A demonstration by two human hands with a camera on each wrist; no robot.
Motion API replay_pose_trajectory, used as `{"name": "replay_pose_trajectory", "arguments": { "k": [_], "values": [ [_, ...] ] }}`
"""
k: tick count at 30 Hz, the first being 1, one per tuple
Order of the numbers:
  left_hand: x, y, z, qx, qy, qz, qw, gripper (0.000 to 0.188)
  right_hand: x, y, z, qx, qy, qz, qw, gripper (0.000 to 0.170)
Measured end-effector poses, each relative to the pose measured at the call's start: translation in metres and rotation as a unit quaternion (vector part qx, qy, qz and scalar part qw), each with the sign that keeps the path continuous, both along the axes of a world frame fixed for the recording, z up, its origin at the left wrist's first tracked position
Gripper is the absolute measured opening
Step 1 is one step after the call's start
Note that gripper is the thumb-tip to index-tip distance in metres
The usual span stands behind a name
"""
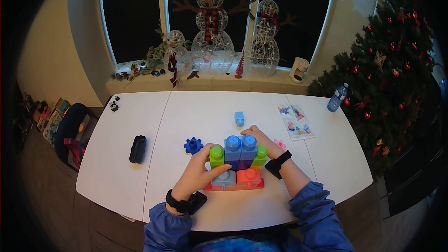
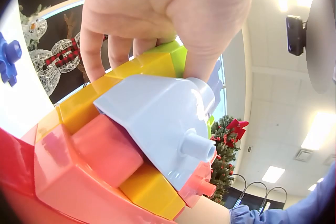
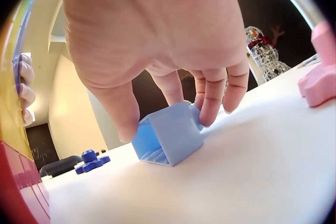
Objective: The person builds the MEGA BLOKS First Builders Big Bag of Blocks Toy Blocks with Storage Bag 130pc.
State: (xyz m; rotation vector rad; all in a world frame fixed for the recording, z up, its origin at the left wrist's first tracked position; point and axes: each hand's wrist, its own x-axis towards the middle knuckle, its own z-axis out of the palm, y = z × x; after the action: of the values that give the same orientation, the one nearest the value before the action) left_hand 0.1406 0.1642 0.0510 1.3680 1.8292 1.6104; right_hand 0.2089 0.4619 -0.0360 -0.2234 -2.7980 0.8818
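A stack of blocks (image 1: 240,158) stands near the table's front, red below, green at the sides, two blue on top. My left hand (image 1: 192,173) grips its left side; in the left wrist view that hand (image 2: 168,8) has its thumb by a grey-blue block (image 2: 152,113) and fingers behind the stack. Partly behind the stack is my right hand (image 1: 266,142). In the right wrist view, thumb and fingers of that hand (image 3: 157,35) pinch a light blue block (image 3: 176,132) lying on its side. The head view has a light blue block (image 1: 239,118) just beyond the right fingertips; whether it is the same one, I cannot tell.
A dark blue gear-shaped piece (image 1: 193,145) lies left of the stack, a pink one (image 1: 280,144) to its right. Farther left is a black case (image 1: 137,149). A picture sheet (image 1: 297,123) and a water bottle (image 1: 338,97) are on the right.
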Motion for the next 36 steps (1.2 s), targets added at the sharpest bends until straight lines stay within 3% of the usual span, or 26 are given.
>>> {"name": "replay_pose_trajectory", "arguments": {
  "k": [4, 9, 16, 20, 23, 24, 27, 28, 36],
  "values": [
    [-0.001, 0.001, -0.002, 0.007, -0.005, -0.002, 1.0, 0.044, 0.002, -0.003, 0.011, -0.019, -0.049, 0.0, 0.999, 0.04],
    [-0.001, 0.0, -0.001, 0.006, 0.0, -0.002, 1.0, 0.043, 0.007, -0.007, 0.018, -0.027, -0.007, 0.015, 0.999, 0.036],
    [0.0, 0.0, 0.0, 0.0, 0.002, 0.002, 1.0, 0.044, 0.03, -0.037, 0.125, -0.039, 0.254, -0.047, 0.965, 0.033],
    [0.001, 0.001, 0.0, 0.002, 0.005, 0.003, 1.0, 0.044, 0.045, -0.066, 0.178, -0.104, 0.341, 0.037, 0.934, 0.04],
    [0.001, 0.0, -0.001, 0.0, -0.001, 0.003, 1.0, 0.044, 0.053, -0.094, 0.186, -0.121, 0.365, 0.118, 0.916, 0.039],
    [0.001, 0.0, 0.001, -0.001, -0.005, 0.003, 1.0, 0.044, 0.059, -0.101, 0.195, -0.06, 0.337, 0.123, 0.931, 0.039],
    [0.0, 0.001, -0.001, 0.007, -0.019, -0.007, 1.0, 0.045, 0.064, -0.105, 0.193, -0.034, 0.304, 0.15, 0.94, 0.038],
    [0.0, 0.001, -0.003, 0.011, -0.025, -0.011, 1.0, 0.045, 0.062, -0.104, 0.187, -0.08, 0.315, 0.146, 0.934, 0.038],
    [0.002, 0.0, -0.001, 0.001, -0.018, -0.004, 1.0, 0.043, 0.065, -0.107, 0.175, -0.043, 0.343, 0.142, 0.928, 0.038]
  ]
}}
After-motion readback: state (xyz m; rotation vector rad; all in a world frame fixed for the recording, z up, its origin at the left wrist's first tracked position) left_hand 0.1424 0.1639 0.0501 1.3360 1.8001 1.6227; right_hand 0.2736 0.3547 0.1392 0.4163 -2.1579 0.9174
